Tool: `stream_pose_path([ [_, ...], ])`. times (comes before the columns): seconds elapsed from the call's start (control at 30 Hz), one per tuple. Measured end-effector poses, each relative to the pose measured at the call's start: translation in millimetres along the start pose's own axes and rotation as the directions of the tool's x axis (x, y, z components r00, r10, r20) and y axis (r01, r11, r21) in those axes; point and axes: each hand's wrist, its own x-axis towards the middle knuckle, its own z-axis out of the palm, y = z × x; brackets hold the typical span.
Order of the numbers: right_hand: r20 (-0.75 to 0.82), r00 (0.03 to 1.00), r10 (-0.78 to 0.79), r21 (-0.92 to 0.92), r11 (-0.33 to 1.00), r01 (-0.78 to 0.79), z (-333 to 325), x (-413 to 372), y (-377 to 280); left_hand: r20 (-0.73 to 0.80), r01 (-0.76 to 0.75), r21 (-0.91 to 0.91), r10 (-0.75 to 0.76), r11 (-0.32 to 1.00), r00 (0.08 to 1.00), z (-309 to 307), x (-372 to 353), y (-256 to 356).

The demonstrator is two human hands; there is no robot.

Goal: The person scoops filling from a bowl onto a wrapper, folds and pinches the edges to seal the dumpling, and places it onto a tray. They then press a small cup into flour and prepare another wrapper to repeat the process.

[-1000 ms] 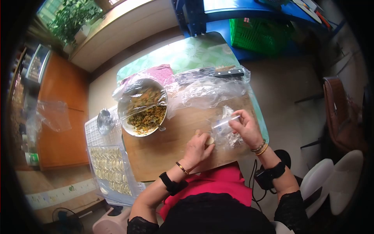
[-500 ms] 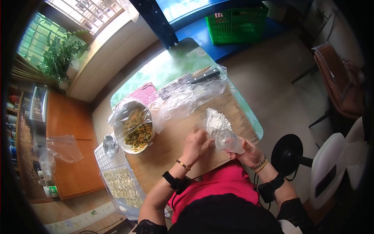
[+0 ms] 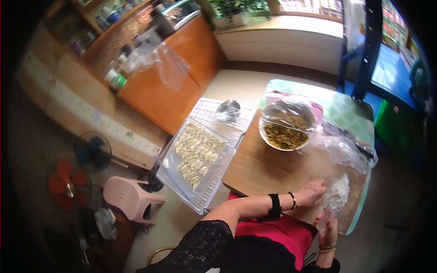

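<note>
My right hand is wrapped around a clear cup at the near edge of the wooden board. Just beyond the cup lies a heap of white flour. My left hand is over the board beside the flour, its fingers curled together; whether anything is between them is hidden. Farther back on the board stands a white bowl of chopped filling, partly covered by clear plastic film. Left of the board, a tray carries rows of dumplings.
A metal bowl sits on the white rack behind the dumplings. Crumpled plastic and a knife handle lie at the board's far right. A pink stool and a fan stand on the floor at left.
My view has swung left, so the dumpling tray, stool and fan show more fully. Both hands stay close to the flour, and the right still holds the cup.
</note>
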Motion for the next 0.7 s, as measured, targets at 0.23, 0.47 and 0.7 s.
stream_pose_path([
  [0.23, -0.151, 0.988, 0.010, -0.289, 0.956, -0.053, 10, 35, 15, -0.105, 0.267, -0.140, -0.282, 0.954, 0.954, -2, -23, -32],
  [0.47, -0.229, 0.962, -0.149, -0.417, 0.908, 0.041, 8, 39, 32, -0.148, 0.263, 0.006, -0.259, 0.965, 0.954, -10, -26, -13],
  [0.7, -0.168, 0.967, -0.192, -0.548, 0.833, 0.070, 6, 43, 35, -0.063, 0.131, 0.315, -0.117, 0.940, 0.991, -17, -35, -13],
])
